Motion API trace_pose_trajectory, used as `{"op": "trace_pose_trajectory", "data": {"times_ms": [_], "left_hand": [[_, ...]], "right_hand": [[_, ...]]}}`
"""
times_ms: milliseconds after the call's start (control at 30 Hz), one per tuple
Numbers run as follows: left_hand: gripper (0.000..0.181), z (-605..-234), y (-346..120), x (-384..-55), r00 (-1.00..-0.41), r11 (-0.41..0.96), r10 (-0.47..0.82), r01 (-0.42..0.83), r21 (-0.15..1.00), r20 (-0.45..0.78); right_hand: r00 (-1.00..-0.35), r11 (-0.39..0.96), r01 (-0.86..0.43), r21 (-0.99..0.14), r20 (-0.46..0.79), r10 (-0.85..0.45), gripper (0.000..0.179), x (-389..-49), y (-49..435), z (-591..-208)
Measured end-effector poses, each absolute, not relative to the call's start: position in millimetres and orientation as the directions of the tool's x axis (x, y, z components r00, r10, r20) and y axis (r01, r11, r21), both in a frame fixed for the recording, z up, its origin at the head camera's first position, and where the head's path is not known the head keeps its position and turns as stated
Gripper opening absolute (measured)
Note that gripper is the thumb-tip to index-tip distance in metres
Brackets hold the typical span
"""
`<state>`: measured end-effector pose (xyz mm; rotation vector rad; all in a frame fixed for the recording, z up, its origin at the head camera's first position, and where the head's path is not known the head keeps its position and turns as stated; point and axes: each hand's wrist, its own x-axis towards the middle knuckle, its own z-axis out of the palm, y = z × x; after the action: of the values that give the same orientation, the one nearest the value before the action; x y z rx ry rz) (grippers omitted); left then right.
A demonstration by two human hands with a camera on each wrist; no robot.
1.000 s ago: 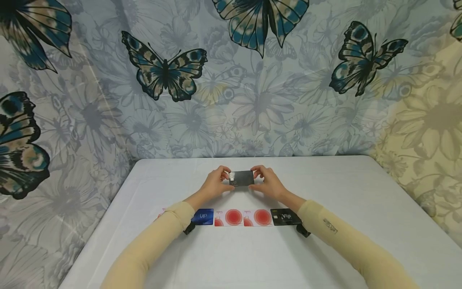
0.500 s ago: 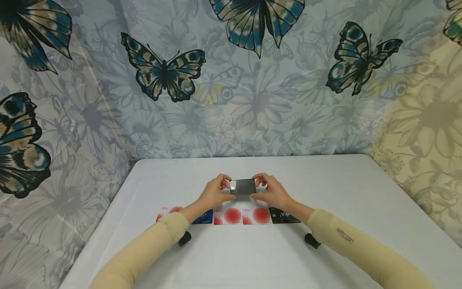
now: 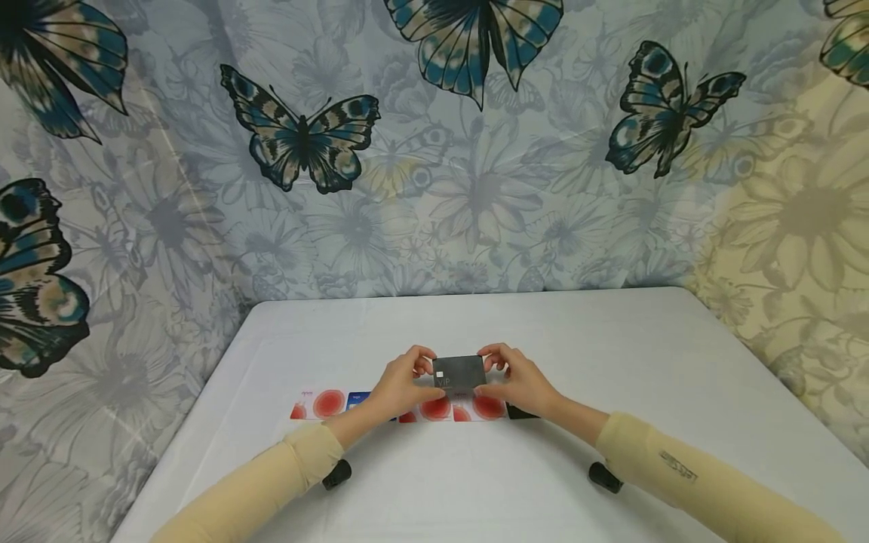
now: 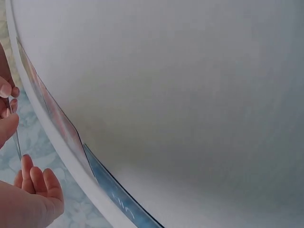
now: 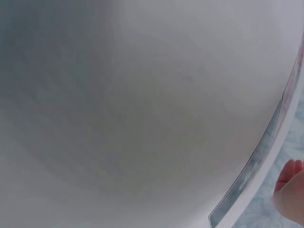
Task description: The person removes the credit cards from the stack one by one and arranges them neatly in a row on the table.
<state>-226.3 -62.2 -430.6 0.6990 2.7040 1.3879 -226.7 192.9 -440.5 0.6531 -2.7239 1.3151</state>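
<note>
In the head view a black VIP card [image 3: 459,373] is held up in front of me, its lettered face toward the camera. My left hand [image 3: 400,386] pinches its left edge between thumb and fingers. The right edge is gripped the same way by my right hand [image 3: 521,383]. Seen from the left wrist, the card [image 4: 17,142] shows only as a thin edge between the fingertips. Behind the hands, a row of cards lies on the table: a pink-and-white one [image 3: 320,405], a blue one [image 3: 357,399], two with red circles [image 3: 435,409] and a black one [image 3: 521,412], partly hidden.
A white cloth covers the table [image 3: 434,483]. Dark wrist camera pieces show below each forearm, the left one [image 3: 337,475] and the right one [image 3: 605,477]. A butterfly-patterned fabric backdrop [image 3: 489,226] hangs behind the table's far edge.
Both hands have brought the black card nearer to me, from beyond the row until it overlaps the row in view. It tilted and caught the light midway; its VIP lettering shows again now.
</note>
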Motion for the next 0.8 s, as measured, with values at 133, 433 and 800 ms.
{"op": "trace_pose_trajectory", "data": {"times_ms": [133, 433, 800], "left_hand": [[0.053, -431.5, -62.7, -217.1, -0.894, 0.500, 0.405, 0.391, 0.773, 0.190], [0.057, -436.4, -66.6, -201.6, -0.881, 0.476, 0.431, 0.404, 0.781, 0.193], [0.054, -439.4, -71.8, -187.3, -0.877, 0.449, 0.445, 0.393, 0.803, 0.181]], "right_hand": [[-0.909, 0.541, -0.387, -0.747, 0.211, -0.358, 0.056, -218.3, 193.6, -440.2], [-0.920, 0.535, -0.346, -0.771, 0.166, -0.355, 0.056, -202.4, 195.5, -443.2], [-0.905, 0.490, -0.363, -0.792, 0.174, -0.388, 0.057, -186.8, 195.5, -443.9]]}}
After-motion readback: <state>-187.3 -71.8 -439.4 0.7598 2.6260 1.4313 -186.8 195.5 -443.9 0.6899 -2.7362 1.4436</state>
